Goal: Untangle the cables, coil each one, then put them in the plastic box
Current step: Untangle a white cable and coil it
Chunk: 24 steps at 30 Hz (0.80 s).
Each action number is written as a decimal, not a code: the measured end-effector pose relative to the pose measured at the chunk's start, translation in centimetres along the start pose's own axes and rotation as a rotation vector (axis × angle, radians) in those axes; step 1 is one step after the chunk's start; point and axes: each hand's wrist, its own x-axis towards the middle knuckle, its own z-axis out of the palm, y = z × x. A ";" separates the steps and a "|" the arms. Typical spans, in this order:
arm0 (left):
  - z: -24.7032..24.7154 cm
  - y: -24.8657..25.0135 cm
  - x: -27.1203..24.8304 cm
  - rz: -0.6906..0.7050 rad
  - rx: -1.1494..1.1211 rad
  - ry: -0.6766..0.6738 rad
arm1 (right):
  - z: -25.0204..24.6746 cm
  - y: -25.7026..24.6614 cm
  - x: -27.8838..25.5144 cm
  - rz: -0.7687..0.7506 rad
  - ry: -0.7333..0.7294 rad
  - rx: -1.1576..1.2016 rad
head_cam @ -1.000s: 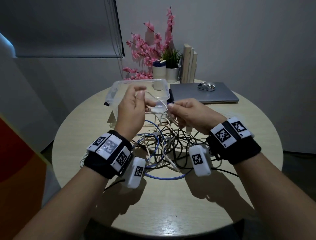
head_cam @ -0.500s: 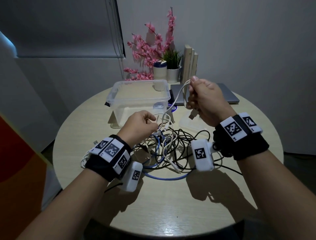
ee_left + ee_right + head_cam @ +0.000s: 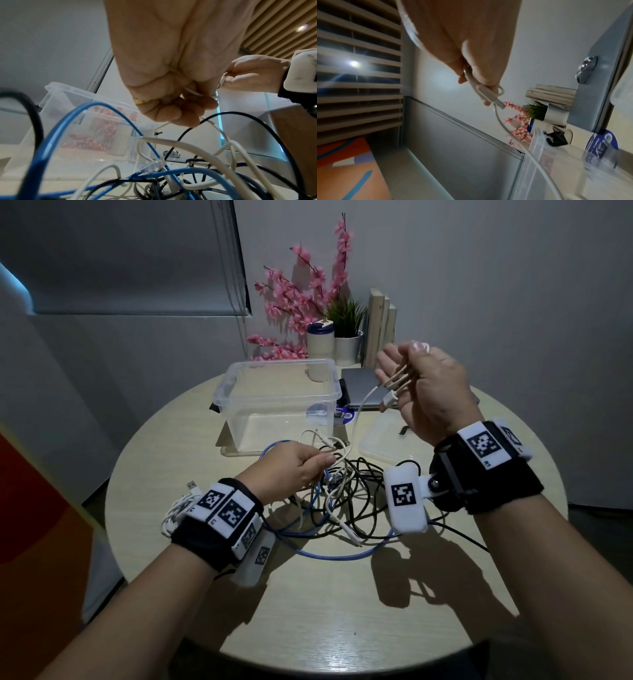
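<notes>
— From above, what's each hand doing?
— The right hand (image 3: 424, 386) is raised, its grip closed on loops of thin white cable (image 3: 356, 419); the left hand (image 3: 291, 470) pinches it lower, above the tangle of black, blue and white cables (image 3: 346, 505) on the round pale table (image 3: 308, 611).
— And the clear plastic box (image 3: 277, 402)?
— Behind the tangle.
— Left wrist?
— Fingers (image 3: 171, 115) curled on white cable.
— Right wrist?
— Its connector hangs from the fist.

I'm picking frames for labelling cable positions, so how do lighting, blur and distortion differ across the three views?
Head view: dim but sharp, hard shadows of the arms on the round table, wide-angle bending at the edges. Left wrist view: the left hand is sharp, the nearest blue cable soft. Right wrist view: tilted and motion-smeared, lamp flare on the ceiling slats, though the white cable is traceable.
</notes>
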 end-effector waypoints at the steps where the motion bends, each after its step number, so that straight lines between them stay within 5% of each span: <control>1: -0.1 0.1 0.1 0.028 0.015 0.022 | -0.3 0.2 0.2 -0.016 0.012 -0.083; 6: -1.3 0.9 -0.3 0.175 -0.060 0.090 | -1.0 1.3 -0.1 -0.136 0.024 -0.665; 12: -2.2 2.3 -0.9 0.334 -0.328 0.051 | -0.7 2.6 -0.9 -0.223 -0.164 -1.179; 16: -2.9 3.1 -0.7 0.373 -0.356 0.186 | -0.7 2.9 -1.0 -0.101 -0.265 -1.218; 24: -3.6 2.1 0.4 0.238 -0.425 0.635 | -0.1 1.8 -2.7 0.140 -0.566 -0.867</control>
